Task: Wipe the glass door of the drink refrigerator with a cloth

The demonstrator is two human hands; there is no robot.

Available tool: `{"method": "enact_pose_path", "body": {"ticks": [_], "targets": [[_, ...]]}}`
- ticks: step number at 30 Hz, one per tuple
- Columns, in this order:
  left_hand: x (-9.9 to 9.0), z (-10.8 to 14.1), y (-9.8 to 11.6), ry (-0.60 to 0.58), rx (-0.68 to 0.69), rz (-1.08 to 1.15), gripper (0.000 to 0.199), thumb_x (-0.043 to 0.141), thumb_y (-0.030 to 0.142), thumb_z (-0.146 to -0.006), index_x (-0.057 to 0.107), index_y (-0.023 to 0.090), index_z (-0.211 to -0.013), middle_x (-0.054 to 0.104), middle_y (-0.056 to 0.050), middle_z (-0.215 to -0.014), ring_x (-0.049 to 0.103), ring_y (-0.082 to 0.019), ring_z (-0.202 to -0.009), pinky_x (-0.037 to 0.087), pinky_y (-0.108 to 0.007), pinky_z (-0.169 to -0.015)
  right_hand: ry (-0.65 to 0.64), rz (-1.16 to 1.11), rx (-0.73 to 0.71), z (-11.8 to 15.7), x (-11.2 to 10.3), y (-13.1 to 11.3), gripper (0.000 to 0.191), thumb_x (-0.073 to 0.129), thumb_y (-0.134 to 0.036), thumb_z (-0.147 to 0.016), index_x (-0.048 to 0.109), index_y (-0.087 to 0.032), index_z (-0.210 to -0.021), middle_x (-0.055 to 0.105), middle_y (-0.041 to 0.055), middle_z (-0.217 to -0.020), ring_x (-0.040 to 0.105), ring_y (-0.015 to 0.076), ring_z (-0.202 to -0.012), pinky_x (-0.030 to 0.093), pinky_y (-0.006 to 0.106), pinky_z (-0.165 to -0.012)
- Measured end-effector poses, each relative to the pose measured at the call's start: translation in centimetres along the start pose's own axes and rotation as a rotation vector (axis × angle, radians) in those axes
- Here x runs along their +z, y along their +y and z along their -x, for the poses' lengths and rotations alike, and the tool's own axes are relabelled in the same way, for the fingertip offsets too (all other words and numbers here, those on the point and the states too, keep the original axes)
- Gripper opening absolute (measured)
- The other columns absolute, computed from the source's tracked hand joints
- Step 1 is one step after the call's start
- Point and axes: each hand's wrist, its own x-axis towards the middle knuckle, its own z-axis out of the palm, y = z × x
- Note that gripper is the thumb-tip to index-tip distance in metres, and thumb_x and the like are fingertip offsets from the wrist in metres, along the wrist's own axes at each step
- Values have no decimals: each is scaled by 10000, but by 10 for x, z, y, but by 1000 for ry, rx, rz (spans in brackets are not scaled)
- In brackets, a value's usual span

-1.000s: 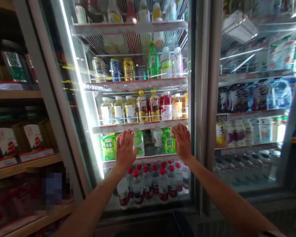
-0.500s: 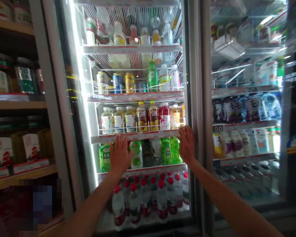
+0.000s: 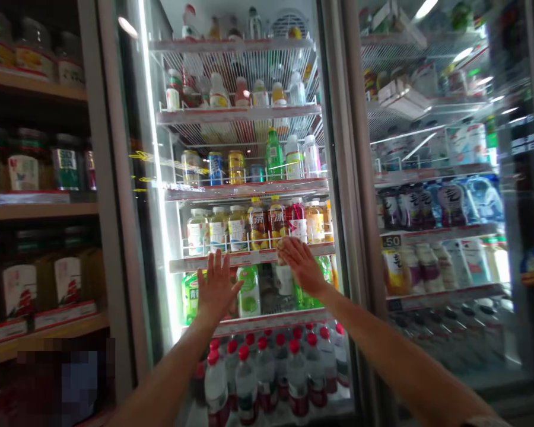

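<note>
My left hand (image 3: pixel 217 290) is raised in front of a lit drinks fridge, palm forward and fingers spread, with nothing in it. It covers part of the shelf with green bottles (image 3: pixel 248 290). My right hand (image 3: pixel 300 267) is lifted at the same level, fingers stretched out and pointing up to the left, before the shelf edge (image 3: pixel 253 257). A pale patch beside its fingertips is too blurred to name. Reflections suggest a glass pane in front of the shelves; whether either palm touches it I cannot tell. Just above the hands stand bottles of tea (image 3: pixel 258 225).
Red-capped water bottles (image 3: pixel 247 385) crowd the fridge bottom. Cans (image 3: pixel 236 167) and a green bottle (image 3: pixel 274 155) stand higher. A grey upright frame (image 3: pixel 353 178) separates a second fridge on the right. Wooden shelves (image 3: pixel 40 210) with jars (image 3: pixel 23 169) line the left.
My right hand has moved left, from the fridge's right edge to before the middle shelves, and its fingers have straightened. My left hand stays nearly in place. The view has tilted up slightly.
</note>
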Motion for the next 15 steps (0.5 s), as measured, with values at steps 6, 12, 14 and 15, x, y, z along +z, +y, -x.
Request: {"method": "enact_pose_path", "body": {"ticks": [6, 12, 14, 15], "targets": [[-3, 1, 1, -23, 2, -15, 664, 448, 442, -850, 279, 104, -1396, 155, -146, -1494, 139, -308, -1381, 192, -556, -1069, 277, 79, 438, -26, -6, 29, 535, 364, -89, -842, 372, -172, -1370, 277, 105, -1470, 183, 258, -1373, 264, 505, -1087], [-6, 1, 2, -40, -7, -12, 664, 436, 438, -855, 258, 109, -1404, 143, -147, -1496, 130, -302, -1383, 199, -547, -1070, -15, 18, -51, -11, 3, -5, 538, 392, -96, -845, 388, -249, -1360, 381, 51, -1425, 188, 214, -1379, 284, 446, -1092], [-5, 2, 1, -37, 6, -11, 665, 434, 441, -855, 261, 108, -1403, 155, -150, -1494, 127, -302, -1384, 194, -542, -1073, 10, 30, 12, -10, -2, 6, 551, 384, -81, -838, 382, -249, -1363, 370, 50, -1433, 198, 218, -1376, 283, 460, -1089], [-4, 2, 0, -36, 10, -11, 668, 430, 446, -855, 258, 108, -1405, 157, -152, -1494, 123, -302, -1385, 193, -542, -1073, 68, 43, 111, -12, -6, 16, 554, 377, -80, -837, 373, -238, -1368, 347, 60, -1445, 196, 229, -1375, 281, 475, -1086]]}}
